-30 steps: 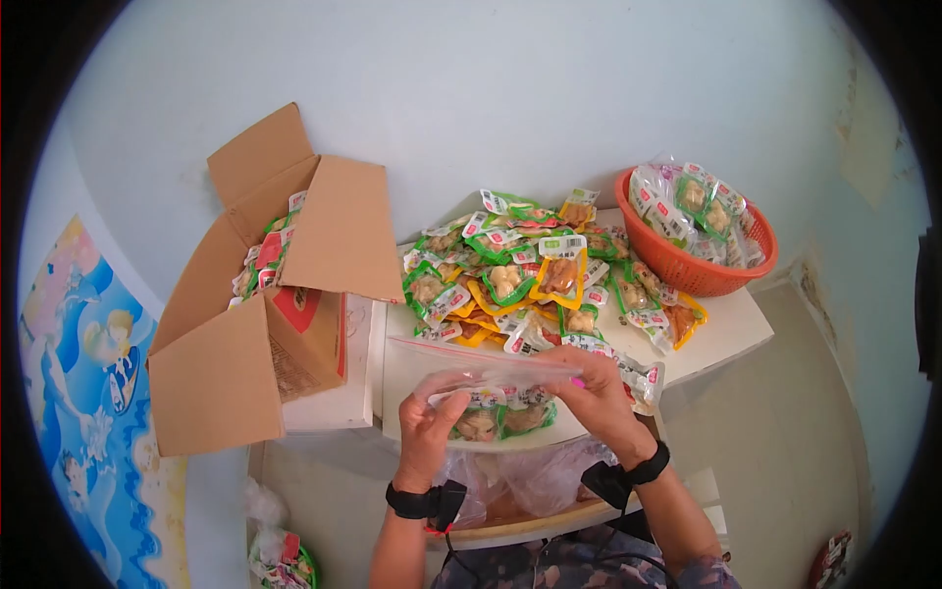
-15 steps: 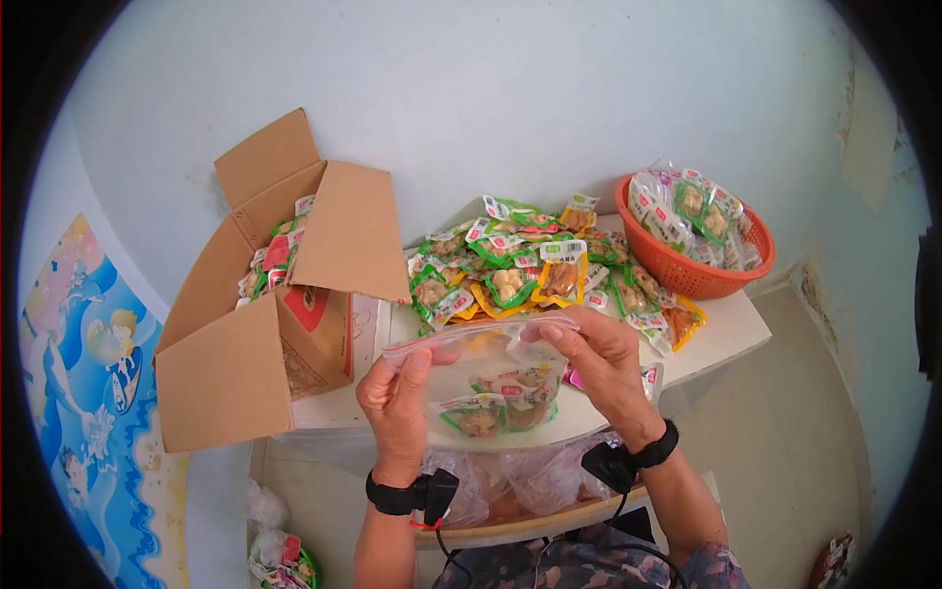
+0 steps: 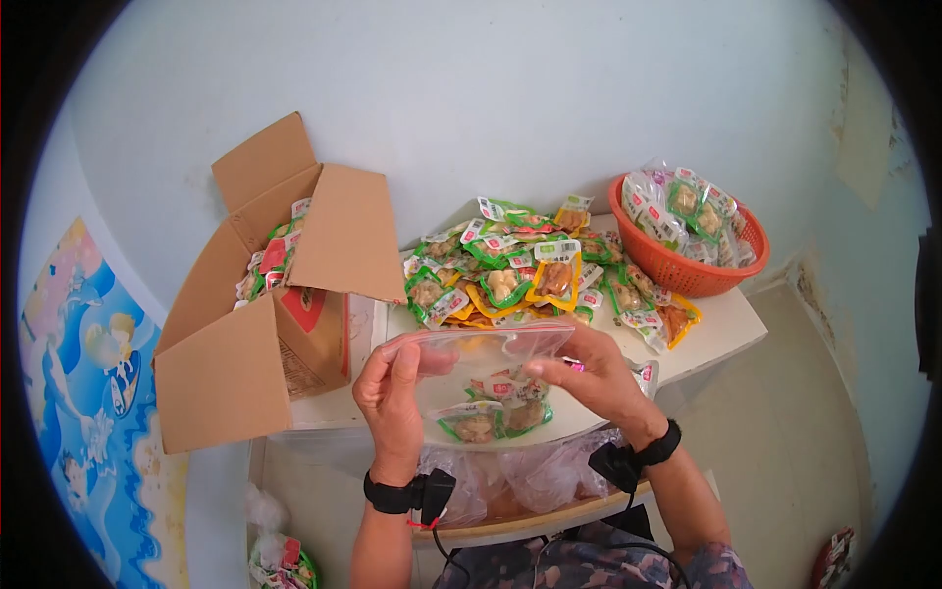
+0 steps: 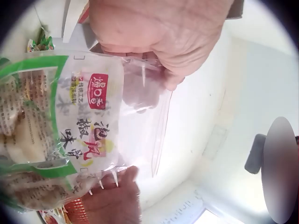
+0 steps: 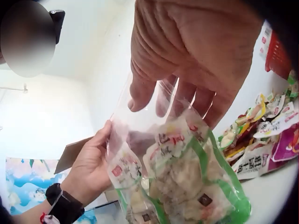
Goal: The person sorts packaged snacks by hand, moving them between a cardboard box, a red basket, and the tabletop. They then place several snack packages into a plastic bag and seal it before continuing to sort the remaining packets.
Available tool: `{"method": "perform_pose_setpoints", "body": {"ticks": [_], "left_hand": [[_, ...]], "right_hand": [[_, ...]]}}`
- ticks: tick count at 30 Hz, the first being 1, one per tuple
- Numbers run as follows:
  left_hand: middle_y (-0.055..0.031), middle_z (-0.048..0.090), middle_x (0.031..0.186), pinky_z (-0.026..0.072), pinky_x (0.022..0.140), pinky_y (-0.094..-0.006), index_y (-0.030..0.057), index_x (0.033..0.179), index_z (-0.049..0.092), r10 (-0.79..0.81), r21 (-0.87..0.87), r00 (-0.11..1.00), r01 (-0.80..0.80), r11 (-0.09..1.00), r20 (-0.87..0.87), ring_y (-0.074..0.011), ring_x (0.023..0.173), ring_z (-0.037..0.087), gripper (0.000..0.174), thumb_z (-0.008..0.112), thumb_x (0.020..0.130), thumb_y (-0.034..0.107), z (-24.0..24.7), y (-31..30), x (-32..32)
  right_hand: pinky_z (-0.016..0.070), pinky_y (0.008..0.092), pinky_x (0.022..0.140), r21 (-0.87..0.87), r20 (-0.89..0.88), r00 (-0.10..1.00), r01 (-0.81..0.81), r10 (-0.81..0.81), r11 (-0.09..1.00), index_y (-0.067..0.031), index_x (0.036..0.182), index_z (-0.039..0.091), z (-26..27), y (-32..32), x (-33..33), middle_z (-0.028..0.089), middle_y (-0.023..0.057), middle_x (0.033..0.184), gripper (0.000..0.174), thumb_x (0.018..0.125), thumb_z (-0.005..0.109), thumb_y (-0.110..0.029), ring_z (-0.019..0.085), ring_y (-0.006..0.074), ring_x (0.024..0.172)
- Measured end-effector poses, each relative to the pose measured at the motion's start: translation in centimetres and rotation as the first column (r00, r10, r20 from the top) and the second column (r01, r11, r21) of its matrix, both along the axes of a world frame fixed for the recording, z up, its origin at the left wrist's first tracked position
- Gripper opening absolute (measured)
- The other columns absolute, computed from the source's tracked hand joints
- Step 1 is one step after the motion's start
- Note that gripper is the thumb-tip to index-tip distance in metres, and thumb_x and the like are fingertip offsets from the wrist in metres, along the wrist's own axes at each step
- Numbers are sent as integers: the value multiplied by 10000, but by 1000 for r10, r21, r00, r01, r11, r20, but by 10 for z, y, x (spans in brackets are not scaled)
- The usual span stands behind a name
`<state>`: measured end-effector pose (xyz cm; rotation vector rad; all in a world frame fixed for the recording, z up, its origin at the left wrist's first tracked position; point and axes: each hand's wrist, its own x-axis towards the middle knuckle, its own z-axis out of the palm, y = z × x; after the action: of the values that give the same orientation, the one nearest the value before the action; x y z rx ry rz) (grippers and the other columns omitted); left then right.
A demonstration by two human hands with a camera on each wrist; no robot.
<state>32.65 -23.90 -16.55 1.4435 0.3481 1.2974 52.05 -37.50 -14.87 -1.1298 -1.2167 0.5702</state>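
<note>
A clear zip bag [image 3: 461, 365] hangs between both hands, with several green-edged food packets [image 3: 500, 417] in its lower part. My left hand [image 3: 392, 398] pinches the bag's left top corner, thumb in front and fingers behind. My right hand [image 3: 603, 383] holds the right side near the top edge, its thumb toward the middle of the bag. In the left wrist view a packet [image 4: 88, 116] with a red label shows through the plastic beside the left hand [image 4: 159, 32]. The right wrist view shows the right hand's [image 5: 196, 51] fingers behind the plastic.
Behind the bag lies a heap of green and yellow packets [image 3: 505, 285] on the white table [image 3: 721, 329]. An orange basket [image 3: 677, 265] of bagged packets stands at the right back, and an open cardboard box [image 3: 221, 378] at the left. Plastic bags [image 3: 549, 476] lie below the table edge.
My left hand has moved left with its corner, and the bag now hangs spread more upright. My right thumb has slid down from the top edge since half a second ago.
</note>
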Motion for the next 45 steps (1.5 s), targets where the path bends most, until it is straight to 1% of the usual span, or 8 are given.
{"method": "perform_pose_setpoints", "body": {"ticks": [11,18,23,27,32,38,41,45], "left_hand": [[-165,580,1472,466,1122,-401,-27,1518,474,-385,-107,903,370,923,-194,-251,1357,555,897,912,765,187,-48,12,-21],[-137,677,1299,533,1021,-360,-35,1423,550,-431,-271,869,366,890,-244,-202,1190,647,676,852,827,74,-54,-15,-14],[-110,718,1170,592,853,-305,-28,1330,603,-441,-343,833,329,880,-334,-166,989,706,488,804,904,101,-57,-11,-14],[-105,722,1145,612,784,-307,-21,1299,621,-433,-403,875,323,856,-218,-152,924,705,425,779,937,137,-71,-8,-9],[-77,709,1187,625,726,-323,3,1323,606,-394,-597,919,328,733,21,-165,964,711,417,730,980,204,-63,-23,-8],[-97,595,1412,536,998,-464,56,1494,468,-315,-594,850,521,613,422,-253,1256,606,650,604,1033,492,-59,-59,5],[-118,478,1554,365,1187,-516,65,1572,356,-413,-551,765,643,532,495,-290,1424,465,884,596,967,664,-79,-67,3],[-115,467,1566,339,1209,-525,73,1601,303,-358,-576,768,637,513,531,-295,1436,455,999,613,915,730,-92,-83,4]], "right_hand": [[530,264,865,-139,-54,993,-112,105,984,-18,1194,754,-41,-2,9,745,26,1145,279,1064,641,-238,649,86,989],[520,296,962,-83,-225,970,-107,86,991,-15,1263,711,-49,0,-7,709,61,1215,286,1051,649,-197,639,120,1108],[488,361,1066,-164,-168,979,-139,111,977,-5,1443,533,-66,-10,-1,624,119,1354,620,922,813,-191,600,185,1238],[487,380,1064,-231,120,993,9,19,973,24,1496,406,-100,-14,-7,606,160,1351,809,855,863,-161,602,236,1244],[505,383,1010,-131,79,991,122,-112,984,43,1452,454,-78,-15,-24,620,175,1315,727,870,838,-162,623,248,1190],[530,399,812,94,419,839,340,-347,936,63,1296,596,-22,-25,-39,674,180,1052,533,853,816,-136,665,316,937],[523,406,751,162,567,725,368,-392,915,62,1285,600,-6,-31,-45,664,171,1002,550,824,831,-131,649,331,880],[508,408,696,191,656,658,331,-371,924,51,1280,611,13,-37,-50,650,160,946,569,794,847,-130,626,330,827]]}}
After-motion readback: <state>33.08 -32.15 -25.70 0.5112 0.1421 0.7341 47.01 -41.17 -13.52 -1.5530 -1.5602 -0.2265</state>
